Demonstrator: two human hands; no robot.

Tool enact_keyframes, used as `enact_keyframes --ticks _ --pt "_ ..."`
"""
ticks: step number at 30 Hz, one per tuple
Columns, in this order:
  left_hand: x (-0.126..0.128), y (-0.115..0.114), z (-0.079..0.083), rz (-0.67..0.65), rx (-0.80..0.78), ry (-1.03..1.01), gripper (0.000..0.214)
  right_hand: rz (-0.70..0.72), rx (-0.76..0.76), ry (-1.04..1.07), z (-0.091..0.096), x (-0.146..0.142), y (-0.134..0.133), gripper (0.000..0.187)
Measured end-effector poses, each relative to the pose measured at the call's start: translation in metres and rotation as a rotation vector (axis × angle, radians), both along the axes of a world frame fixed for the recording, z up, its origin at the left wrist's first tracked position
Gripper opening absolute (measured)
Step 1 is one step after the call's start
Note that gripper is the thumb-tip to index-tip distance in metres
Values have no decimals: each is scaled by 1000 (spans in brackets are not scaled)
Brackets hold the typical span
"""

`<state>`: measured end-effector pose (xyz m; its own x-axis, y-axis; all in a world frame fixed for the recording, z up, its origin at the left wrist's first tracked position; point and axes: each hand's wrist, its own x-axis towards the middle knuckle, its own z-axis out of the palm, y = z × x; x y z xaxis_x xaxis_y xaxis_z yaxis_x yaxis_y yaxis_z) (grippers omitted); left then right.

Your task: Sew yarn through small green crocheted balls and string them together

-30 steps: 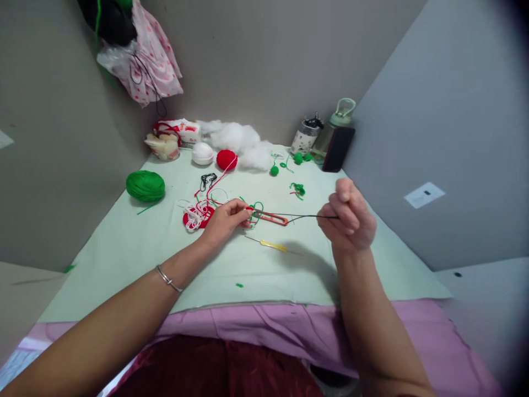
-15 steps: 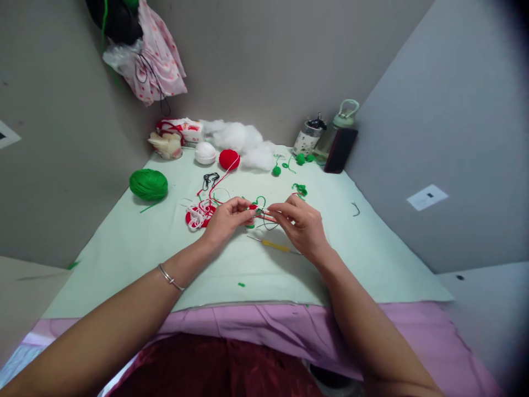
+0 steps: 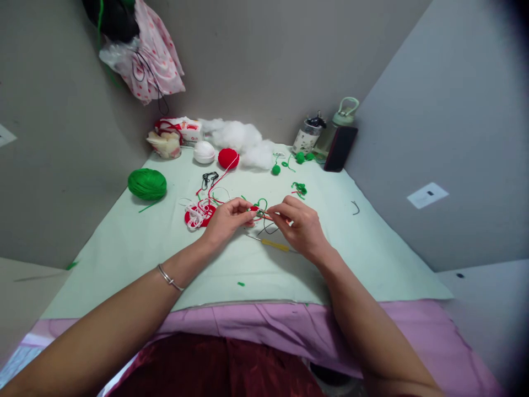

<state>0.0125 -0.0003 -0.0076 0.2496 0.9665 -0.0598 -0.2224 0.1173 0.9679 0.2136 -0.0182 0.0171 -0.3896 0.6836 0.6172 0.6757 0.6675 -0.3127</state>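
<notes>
The left hand [image 3: 227, 219] has its thumb and fingers closed on a small red-and-green yarn piece [image 3: 253, 209] just above the pale green worktop [image 3: 206, 275]. Beside it, the right hand's [image 3: 302, 225] thumb and forefinger meet in a pinch; what they grip is too small to tell. A slim orange tool [image 3: 270, 217] shows partly beneath those fingers, near a looping black thread [image 3: 270, 228]. A yellow-handled thin metal hook [image 3: 275, 245] lies nearer the body.

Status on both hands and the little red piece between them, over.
Left hand pinching red piece. Right hand close beside it, grip unclear. Yellow-handled tool lying nearby, nearer the person.
</notes>
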Motion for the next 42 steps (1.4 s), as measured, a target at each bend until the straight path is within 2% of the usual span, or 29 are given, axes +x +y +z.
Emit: enact_keyframes --ticks 9,16,29,42 --pt "-2 1 1 -48 3 3 35 -7 -49 -14 3 2 -1 17" --pt "-5 0 5 -164 -32 -57 31 67 -297 183 12 9 -1 11" --pt "-4 -2 13 -256 -105 -196 26 137 -461 396 12 8 2 12" --pt "-2 -4 12 -242 -126 -211 29 133 -506 420 9 3 1 13"
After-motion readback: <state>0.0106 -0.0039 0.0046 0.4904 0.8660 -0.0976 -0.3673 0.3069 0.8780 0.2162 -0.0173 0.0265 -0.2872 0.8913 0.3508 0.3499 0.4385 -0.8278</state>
